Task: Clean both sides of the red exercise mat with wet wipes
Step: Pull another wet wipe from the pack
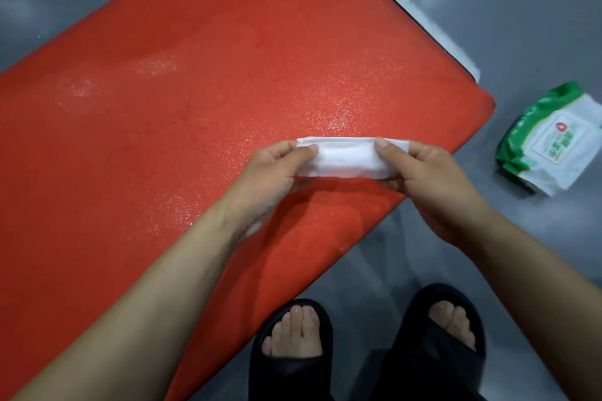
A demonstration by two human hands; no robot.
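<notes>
Nearest me, black sandals (368, 345) stand on the grey floor (537, 10) at the mat's edge. Above them my left hand (270, 172) and right hand (423, 179) each pinch an end of a folded wet wipe (345, 158), stretched flat, I judge to ready it for wiping. Below lies the red exercise mat (195, 91), glistening in patches; the wipes pack (553, 143) sits off its right edge, within reach.
</notes>
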